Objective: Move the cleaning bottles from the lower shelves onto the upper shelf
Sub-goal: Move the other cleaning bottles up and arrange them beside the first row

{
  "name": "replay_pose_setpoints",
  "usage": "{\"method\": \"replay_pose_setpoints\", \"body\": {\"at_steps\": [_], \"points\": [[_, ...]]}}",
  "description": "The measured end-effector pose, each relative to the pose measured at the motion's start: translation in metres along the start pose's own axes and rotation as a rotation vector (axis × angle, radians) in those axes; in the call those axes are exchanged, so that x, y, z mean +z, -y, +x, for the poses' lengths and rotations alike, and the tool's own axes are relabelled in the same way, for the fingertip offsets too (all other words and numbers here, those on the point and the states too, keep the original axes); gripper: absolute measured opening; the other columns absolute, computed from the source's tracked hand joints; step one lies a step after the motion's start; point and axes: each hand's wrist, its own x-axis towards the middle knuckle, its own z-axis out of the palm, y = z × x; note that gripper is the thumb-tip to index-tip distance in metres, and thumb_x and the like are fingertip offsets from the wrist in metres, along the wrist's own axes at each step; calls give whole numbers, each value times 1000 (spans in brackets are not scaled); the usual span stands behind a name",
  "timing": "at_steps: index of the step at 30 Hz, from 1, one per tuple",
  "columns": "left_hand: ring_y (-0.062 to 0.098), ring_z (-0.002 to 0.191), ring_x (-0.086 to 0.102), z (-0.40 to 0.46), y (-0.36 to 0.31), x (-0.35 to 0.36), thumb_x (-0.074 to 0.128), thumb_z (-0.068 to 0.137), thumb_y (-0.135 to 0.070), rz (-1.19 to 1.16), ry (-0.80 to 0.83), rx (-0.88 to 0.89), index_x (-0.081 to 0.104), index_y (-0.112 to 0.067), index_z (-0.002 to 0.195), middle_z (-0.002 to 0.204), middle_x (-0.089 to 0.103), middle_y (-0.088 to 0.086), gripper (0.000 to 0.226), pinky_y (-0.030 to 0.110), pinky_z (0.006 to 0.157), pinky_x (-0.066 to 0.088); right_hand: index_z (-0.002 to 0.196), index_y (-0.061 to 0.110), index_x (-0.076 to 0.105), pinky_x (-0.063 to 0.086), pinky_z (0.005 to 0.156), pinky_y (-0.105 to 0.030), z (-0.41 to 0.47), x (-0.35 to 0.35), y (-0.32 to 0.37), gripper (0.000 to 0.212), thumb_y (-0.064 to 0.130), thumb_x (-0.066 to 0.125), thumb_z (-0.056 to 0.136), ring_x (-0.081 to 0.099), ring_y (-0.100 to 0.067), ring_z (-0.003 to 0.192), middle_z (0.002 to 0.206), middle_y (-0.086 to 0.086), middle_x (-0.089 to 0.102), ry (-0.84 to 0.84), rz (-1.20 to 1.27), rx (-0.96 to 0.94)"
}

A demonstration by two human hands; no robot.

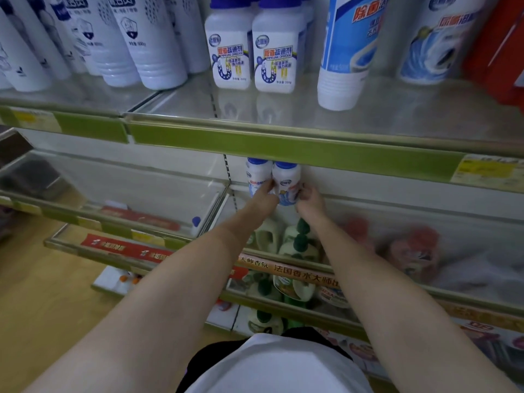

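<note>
Two small white cleaning bottles with blue caps stand side by side on the second shelf, just below the green edge strip of the upper shelf [283, 148]. My left hand [265, 195] grips the left bottle [256, 173] low on its body. My right hand [307, 198] grips the right bottle [286, 178] from its right side. Both arms reach forward under the upper shelf. Two matching white bottles [252, 49] with blue caps stand on the upper shelf straight above.
The upper shelf also holds tall white bottles [127, 38] at left, a large blue-and-white bottle [348, 52] and a red box [499, 46] at right. Green-capped jugs [297, 242] and red packs [411, 248] fill the lower shelves. A wooden floor [42, 293] lies at left.
</note>
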Motion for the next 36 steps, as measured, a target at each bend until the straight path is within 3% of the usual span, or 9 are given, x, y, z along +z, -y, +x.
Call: {"method": "replay_pose_setpoints", "body": {"at_steps": [3, 5, 7, 10, 15, 18, 26, 33, 36], "points": [[28, 109, 58, 2, -7, 2, 46, 92, 8, -118, -194, -64, 62, 1, 125, 112, 64, 12, 38, 36, 92, 47, 128, 10, 59, 42, 85, -26, -3, -13, -4, 34, 9, 58, 94, 61, -29, 116, 124, -10, 67, -118, -6, 21], [33, 109, 61, 5, -7, -2, 45, 92, 6, -109, -249, -83, 63, -1, 122, 113, 66, 19, 36, 38, 91, 48, 136, 12, 54, 43, 91, -30, -3, -17, -2, 38, 16, 54, 98, 59, -31, 121, 133, -10, 62, -60, -28, 16], [30, 118, 58, 0, -12, -1, 50, 94, 4, -86, -148, -73, 57, -3, 133, 126, 63, 17, 40, 37, 94, 46, 142, 18, 49, 48, 98, -40, -2, -13, 5, 45, 20, 53, 97, 58, -32, 120, 138, -9, 59, 64, -68, 2], [21, 123, 50, -11, -20, 3, 58, 94, 2, -84, -26, -25, 44, -4, 145, 133, 55, 9, 53, 29, 97, 40, 129, 20, 57, 53, 90, -42, 6, -5, 4, 48, 11, 58, 81, 63, -29, 111, 121, -6, 67, 116, -128, -10], [30, 126, 53, -17, -8, -8, 60, 85, 14, -23, -65, -17, 43, -3, 143, 135, 57, 16, 63, 31, 94, 43, 132, 21, 57, 55, 90, -42, -15, -3, 1, 46, 11, 64, 87, 64, -22, 103, 119, -1, 67, 87, -164, 9], [27, 119, 57, -22, 0, -16, 67, 82, 11, 75, -6, -22, 45, -2, 140, 126, 60, 13, 63, 30, 91, 46, 132, 17, 49, 51, 98, -44, -32, 7, 2, 59, 0, 72, 80, 58, -20, 108, 118, 2, 59, 199, -126, 72], [24, 118, 58, -32, 11, -30, 82, 71, 0, 333, 70, 46, 46, -8, 136, 125, 62, 7, 74, 35, 97, 47, 123, 24, 41, 52, 99, -50, -45, 17, 2, 83, 13, 94, 60, 60, -25, 114, 123, -1, 60, 197, -181, 89], [29, 121, 57, -42, 9, -47, 79, 77, -3, 454, 142, 63, 46, -9, 139, 131, 62, 11, 70, 39, 104, 46, 133, 13, 46, 51, 99, -43, -73, 25, 10, 82, 13, 93, 65, 60, -27, 119, 129, -6, 64, 134, -220, 83], [28, 122, 57, -46, 13, -59, 80, 75, 0, 473, 166, 77, 51, -7, 134, 130, 62, 10, 66, 33, 101, 46, 130, 12, 48, 45, 89, -30, -90, 30, 21, 75, 13, 91, 68, 59, -27, 119, 127, -6, 64, 120, -277, 100]]}}
